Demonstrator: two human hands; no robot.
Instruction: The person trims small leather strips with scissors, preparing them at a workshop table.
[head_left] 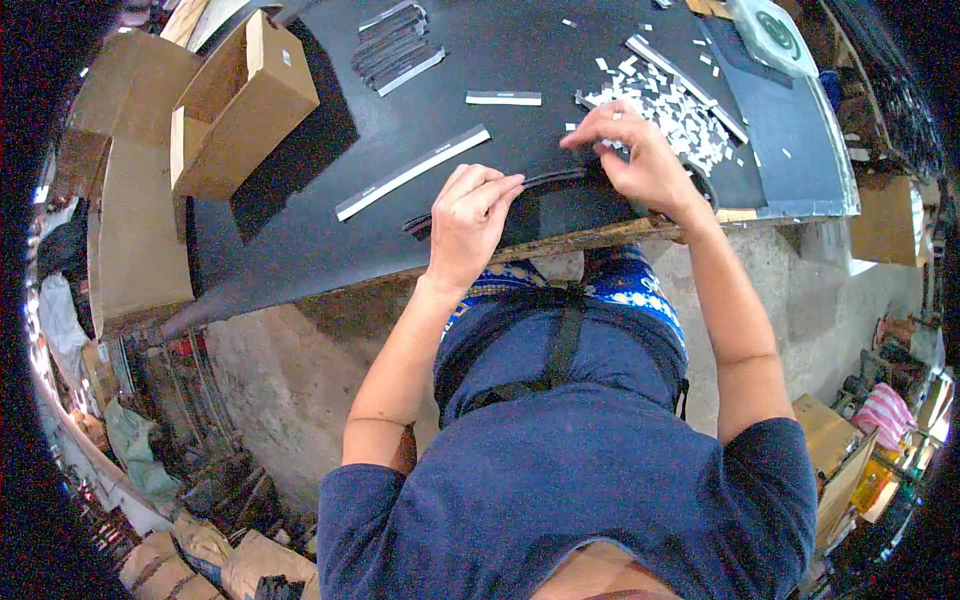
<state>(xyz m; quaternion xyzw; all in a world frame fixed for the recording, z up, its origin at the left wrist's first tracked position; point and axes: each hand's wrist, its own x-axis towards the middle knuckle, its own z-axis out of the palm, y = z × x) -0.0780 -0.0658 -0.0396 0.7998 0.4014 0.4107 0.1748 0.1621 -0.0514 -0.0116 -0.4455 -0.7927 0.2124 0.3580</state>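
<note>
Near the table's front edge, my left hand [467,218] pinches a thin dark strip [553,179] that runs out on both sides of it. My right hand [640,155] is raised above the strip's right part, beside a pile of small white pieces [690,130]; its thumb and forefinger are apart, and nothing shows between them. A long white-and-black strip [413,173] lies to the upper left of my left hand. Farther back is a shorter one [503,98]. Another long strip [690,90] lies across the pile.
A stack of dark strips [395,50] lies at the back of the table [290,262]. An open cardboard box [245,110] stands at the left. A clear plastic bag with a green coil [775,35] is at the back right. More cartons [885,220] stand beyond the right edge.
</note>
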